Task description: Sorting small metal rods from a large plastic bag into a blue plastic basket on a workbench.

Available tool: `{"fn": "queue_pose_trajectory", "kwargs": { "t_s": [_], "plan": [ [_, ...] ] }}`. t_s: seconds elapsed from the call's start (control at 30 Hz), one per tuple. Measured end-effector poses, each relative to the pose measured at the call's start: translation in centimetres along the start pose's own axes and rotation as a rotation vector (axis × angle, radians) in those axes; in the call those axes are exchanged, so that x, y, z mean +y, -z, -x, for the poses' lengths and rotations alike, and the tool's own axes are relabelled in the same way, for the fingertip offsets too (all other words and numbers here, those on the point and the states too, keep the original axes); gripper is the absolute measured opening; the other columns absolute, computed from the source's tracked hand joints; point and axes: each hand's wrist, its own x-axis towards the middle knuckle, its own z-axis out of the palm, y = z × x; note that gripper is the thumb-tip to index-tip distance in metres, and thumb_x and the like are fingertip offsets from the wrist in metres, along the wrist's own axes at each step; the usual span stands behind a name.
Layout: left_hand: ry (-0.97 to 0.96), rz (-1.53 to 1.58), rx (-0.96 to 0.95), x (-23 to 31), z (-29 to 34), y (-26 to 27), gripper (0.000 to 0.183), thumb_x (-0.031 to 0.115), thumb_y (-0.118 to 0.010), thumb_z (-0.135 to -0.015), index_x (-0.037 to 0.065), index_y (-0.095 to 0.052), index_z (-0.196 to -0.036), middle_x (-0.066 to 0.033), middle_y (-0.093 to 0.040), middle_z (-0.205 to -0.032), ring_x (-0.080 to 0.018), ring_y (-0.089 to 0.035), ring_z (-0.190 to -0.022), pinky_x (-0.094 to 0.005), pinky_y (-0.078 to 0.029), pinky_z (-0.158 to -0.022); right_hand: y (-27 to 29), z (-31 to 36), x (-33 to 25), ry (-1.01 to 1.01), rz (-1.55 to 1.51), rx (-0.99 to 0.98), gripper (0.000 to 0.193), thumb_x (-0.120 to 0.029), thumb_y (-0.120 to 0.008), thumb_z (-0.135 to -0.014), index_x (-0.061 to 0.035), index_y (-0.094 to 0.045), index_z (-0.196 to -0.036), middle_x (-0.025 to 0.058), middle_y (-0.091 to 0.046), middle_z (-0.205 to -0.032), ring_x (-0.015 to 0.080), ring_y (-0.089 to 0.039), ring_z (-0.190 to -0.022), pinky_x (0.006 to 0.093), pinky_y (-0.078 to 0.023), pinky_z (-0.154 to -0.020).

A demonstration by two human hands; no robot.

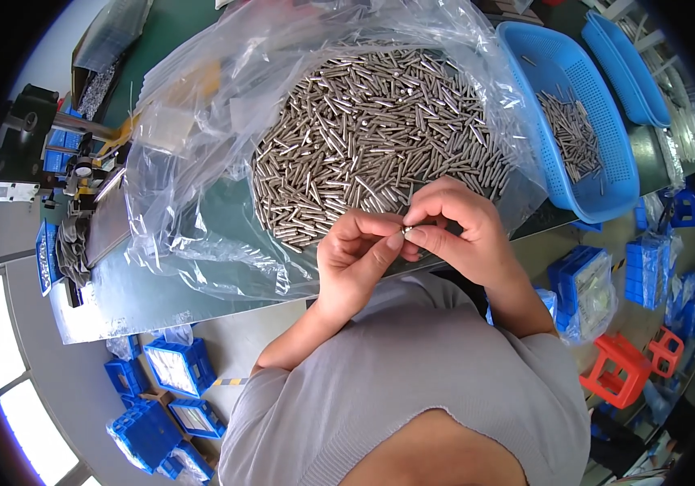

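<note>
Both hands meet at the near edge of a large heap of slim metal pins (pixel 371 121), each with a tapered end, spread on clear plastic sheeting (pixel 193 186). My left hand (pixel 355 255) is closed in a pinch, thumb against fingers. Opposite it, my right hand (pixel 461 231) pinches too, its fingertips touching those of the left. Between the fingertips shows a small shiny bit of a metal pin (pixel 405 230); most of it is hidden by the fingers. To the right stands a blue perforated basket (pixel 614 162) with a smaller pile of similar pins in it.
A second blue basket (pixel 626 69) sits beyond the first. At the left end of the green table (pixel 145 300) is a dark metal device (pixel 27 134). Blue crates (pixel 177 364) stand on the floor on both sides, with red stools (pixel 618 373) at the right.
</note>
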Motion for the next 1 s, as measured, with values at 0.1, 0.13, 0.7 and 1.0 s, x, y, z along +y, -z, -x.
{"fn": "queue_pose_trajectory", "kwargs": {
  "t_s": [0.1, 0.13, 0.7, 1.0],
  "plan": [
    [-0.012, 0.012, -0.007, 0.0, -0.1, 0.1, 0.007, -0.004, -0.053, -0.092, -0.002, -0.053, -0.098, -0.0165, -0.063, -0.101, -0.0168, -0.064, -0.082, -0.0311, -0.056, -0.076, 0.8, 0.2, -0.4, 0.136, 0.098, 0.075, 0.013, 0.000, -0.071, -0.076, -0.0029, -0.063, -0.085, 0.0055, -0.061, -0.085, 0.0147, -0.059, -0.075, 0.0246, -0.044, -0.060],
    [-0.022, 0.023, -0.009, -0.1, -0.1, 0.2, 0.007, -0.004, -0.054, -0.092, -0.002, -0.053, -0.098, -0.0167, -0.063, -0.101, -0.0166, -0.064, -0.082, -0.0310, -0.056, -0.076, 1.4, 0.4, -1.0, 0.136, 0.122, 0.159, 0.014, 0.002, -0.070, -0.075, -0.0031, -0.063, -0.086, 0.0060, -0.061, -0.085, 0.0141, -0.058, -0.075, 0.0242, -0.044, -0.060],
    [-0.084, 0.056, 0.080, 0.0, -0.4, 0.0, 0.006, -0.002, -0.055, -0.091, -0.002, -0.053, -0.097, -0.0188, -0.063, -0.097, -0.0184, -0.064, -0.077, -0.0314, -0.055, -0.073, 0.5, -0.8, 0.9, 0.174, 0.846, 0.004, 0.022, -0.012, -0.075, -0.067, -0.0081, -0.063, -0.085, 0.0050, -0.055, -0.079, 0.0251, -0.056, -0.079, 0.0366, -0.047, -0.066],
    [-0.082, 0.084, 0.069, 0.1, -0.3, 0.0, 0.006, -0.003, -0.055, -0.091, -0.002, -0.052, -0.097, -0.0191, -0.063, -0.098, -0.0185, -0.063, -0.077, -0.0323, -0.056, -0.074, 1.0, -1.0, 0.4, 0.167, 0.646, -0.038, 0.014, -0.008, -0.069, -0.074, -0.0055, -0.058, -0.081, 0.0059, -0.058, -0.076, 0.0256, -0.057, -0.074, 0.0371, -0.047, -0.064]
  ]
}}
